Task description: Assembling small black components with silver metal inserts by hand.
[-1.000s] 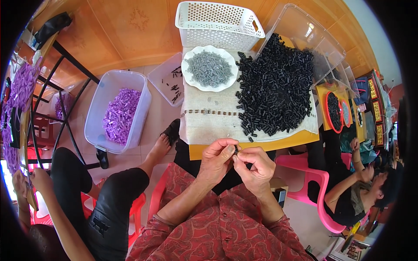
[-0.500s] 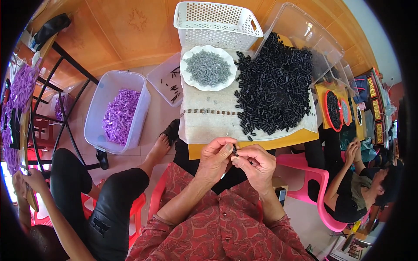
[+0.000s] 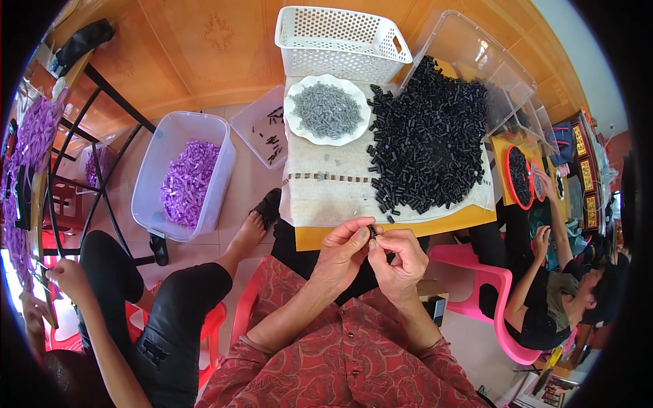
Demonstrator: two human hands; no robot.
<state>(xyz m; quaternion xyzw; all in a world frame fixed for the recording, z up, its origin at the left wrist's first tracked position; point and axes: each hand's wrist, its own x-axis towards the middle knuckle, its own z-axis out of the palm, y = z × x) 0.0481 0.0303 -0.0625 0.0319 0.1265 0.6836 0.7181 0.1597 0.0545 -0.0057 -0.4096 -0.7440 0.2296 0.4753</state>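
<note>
A small black piece is held between the fingertips of the left hand and the right hand, beside the near edge of the bench. By the left hand it is clamped between thumb and forefinger; by the right hand it is met from the other side, with thumb and forefinger closed on it. For good control, the piece is best gripped firmly by the left hand, so that small adjustments can be made by the right fingertips; force is best applied along the piece, not across it, with the visible end left uncovered. The long axis seems to run roughly away from the body, pointing from the fingertips toward the bench, but most of the piece is covered, so its two ends cannot be told apart. Beyond the right hand, loose black pieces are heaped on a pale cloth; beyond the left hand, grey bits are gathered on a white plate.
</note>
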